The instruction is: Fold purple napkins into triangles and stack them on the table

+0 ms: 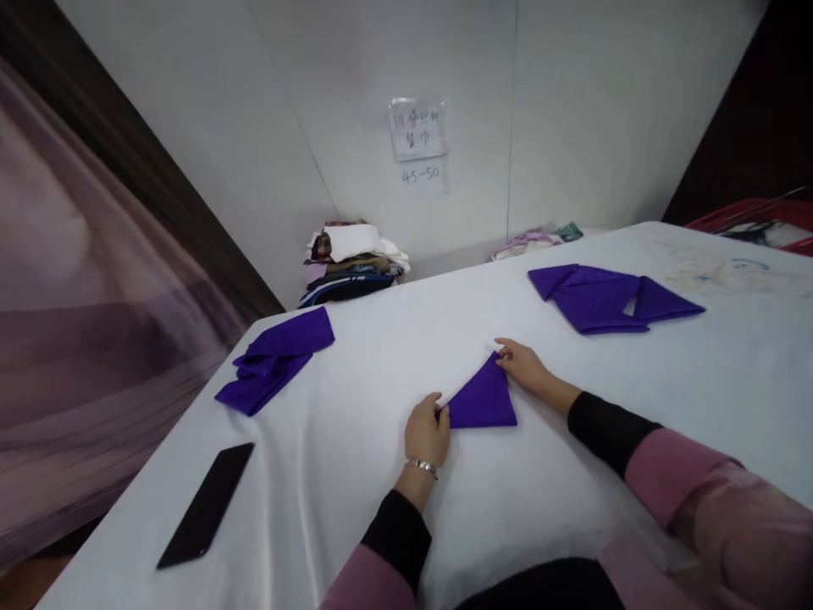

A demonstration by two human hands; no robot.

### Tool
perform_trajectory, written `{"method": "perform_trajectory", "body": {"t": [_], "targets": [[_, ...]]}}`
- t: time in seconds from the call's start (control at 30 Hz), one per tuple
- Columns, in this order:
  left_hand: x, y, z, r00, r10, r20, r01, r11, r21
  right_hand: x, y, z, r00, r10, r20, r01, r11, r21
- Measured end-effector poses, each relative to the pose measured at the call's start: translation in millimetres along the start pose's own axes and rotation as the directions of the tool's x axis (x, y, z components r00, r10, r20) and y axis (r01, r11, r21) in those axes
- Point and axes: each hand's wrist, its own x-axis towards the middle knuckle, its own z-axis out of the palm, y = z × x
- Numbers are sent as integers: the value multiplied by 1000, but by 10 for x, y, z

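Note:
A purple cloth napkin (486, 400), folded into a triangle, lies on the white-covered table (374, 364) in front of me. My left hand (428, 430) pinches its left corner between thumb and fingers. At the upper corner, my right hand (519, 363) grips the cloth with thumb and fingertips. The napkin's lower edge rests on the table, and its lower right corner is free. Several folded purple napkins (600, 298) lie overlapping at the back right. More purple cloth (279, 352) sits in a loose, crumpled pile near the table's left edge.
A black phone-like slab (207, 506) lies at the left front. Behind the table, a stack of folded clothes (356, 263) stands by the wall, with more cloth (537, 241) to its right. A handwritten sign (417, 130) hangs on the wall. A curtain (95, 322) borders the left side.

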Motion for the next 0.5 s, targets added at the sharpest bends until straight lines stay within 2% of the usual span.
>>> {"method": "perform_trajectory", "body": {"t": [0.2, 0.5], "targets": [[23, -47, 4, 1000, 4, 2, -4, 1000, 9, 15, -50, 8, 999, -34, -15, 32, 990, -135], [61, -138, 9, 995, 94, 12, -95, 995, 42, 86, -124, -16, 999, -33, 21, 36, 984, -177]]}}
